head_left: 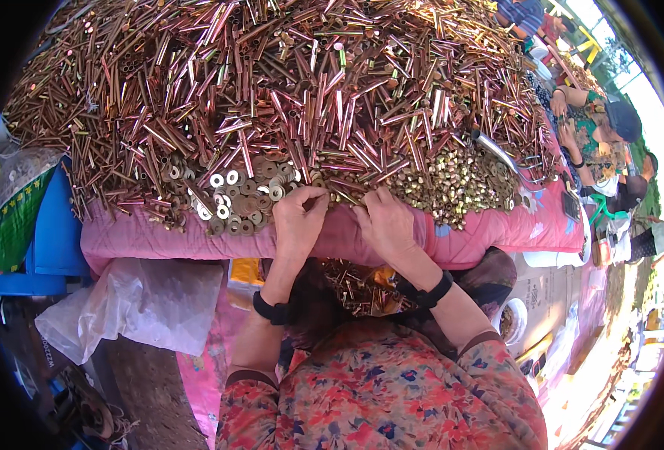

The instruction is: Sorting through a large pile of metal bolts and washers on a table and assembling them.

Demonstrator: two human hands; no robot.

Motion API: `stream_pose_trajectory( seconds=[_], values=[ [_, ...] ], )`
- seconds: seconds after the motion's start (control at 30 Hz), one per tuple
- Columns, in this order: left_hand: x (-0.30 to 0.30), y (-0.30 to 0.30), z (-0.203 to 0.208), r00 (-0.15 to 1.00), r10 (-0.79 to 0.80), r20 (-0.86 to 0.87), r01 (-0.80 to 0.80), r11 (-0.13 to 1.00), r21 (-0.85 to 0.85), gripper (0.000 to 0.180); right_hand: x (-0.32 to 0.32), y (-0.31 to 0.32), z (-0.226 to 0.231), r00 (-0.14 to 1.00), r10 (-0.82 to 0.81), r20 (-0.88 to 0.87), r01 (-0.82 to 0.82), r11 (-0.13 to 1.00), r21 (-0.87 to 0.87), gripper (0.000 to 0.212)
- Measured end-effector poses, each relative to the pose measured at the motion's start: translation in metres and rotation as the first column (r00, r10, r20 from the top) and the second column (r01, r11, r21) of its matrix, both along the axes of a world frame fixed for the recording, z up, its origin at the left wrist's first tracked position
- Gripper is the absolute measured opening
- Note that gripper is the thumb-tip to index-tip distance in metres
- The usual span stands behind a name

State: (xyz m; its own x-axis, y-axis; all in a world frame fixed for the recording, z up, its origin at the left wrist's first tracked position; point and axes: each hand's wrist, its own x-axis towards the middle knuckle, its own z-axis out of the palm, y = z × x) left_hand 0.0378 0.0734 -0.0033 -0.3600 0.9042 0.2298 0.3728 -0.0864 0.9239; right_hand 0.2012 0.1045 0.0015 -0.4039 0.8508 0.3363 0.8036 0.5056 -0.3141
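Note:
My left hand (300,219) is closed in a pinch at the front edge of the pile. What its fingertips hold is too small to make out. My right hand (387,227) is closed too, its fingers around the end of a slim brassy metal tube (345,196) that points toward the left hand. Flat metal washers (246,204) lie in a heap beside my left hand. Small yellowish nuts (452,184) are heaped to the right of my right hand. Behind both hands spreads a large mound of copper-coloured metal tubes (272,97).
A pink padded cloth (159,238) covers the table's front edge. A bent metal tool (497,150) lies on the pile's right. More tubes (347,281) sit in my lap. A plastic bag (144,300) hangs left; a white bucket (510,321) stands right. Other people (598,127) work at far right.

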Motion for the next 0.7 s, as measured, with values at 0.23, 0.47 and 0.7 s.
stream_pose_trajectory(
  seconds=[0.23, 0.47, 0.7],
  values=[
    [-0.003, -0.008, -0.015, 0.997, 0.074, -0.002, -0.074, 0.995, 0.069, 0.013, 0.011, 0.005, -0.006, 0.996, 0.064, -0.064, -0.061, 0.997, 0.048, 0.018],
    [-0.05, -0.034, 0.0, 0.933, 0.354, 0.071, -0.361, 0.92, 0.152, 0.01, 0.009, 0.009, -0.014, 0.989, -0.075, -0.126, 0.079, 0.997, 0.024, 0.014],
    [-0.138, -0.073, 0.005, 0.735, 0.674, 0.07, -0.676, 0.72, 0.156, 0.011, 0.013, 0.003, -0.018, 0.98, 0.042, -0.196, -0.02, 0.993, 0.115, 0.013]
  ],
)
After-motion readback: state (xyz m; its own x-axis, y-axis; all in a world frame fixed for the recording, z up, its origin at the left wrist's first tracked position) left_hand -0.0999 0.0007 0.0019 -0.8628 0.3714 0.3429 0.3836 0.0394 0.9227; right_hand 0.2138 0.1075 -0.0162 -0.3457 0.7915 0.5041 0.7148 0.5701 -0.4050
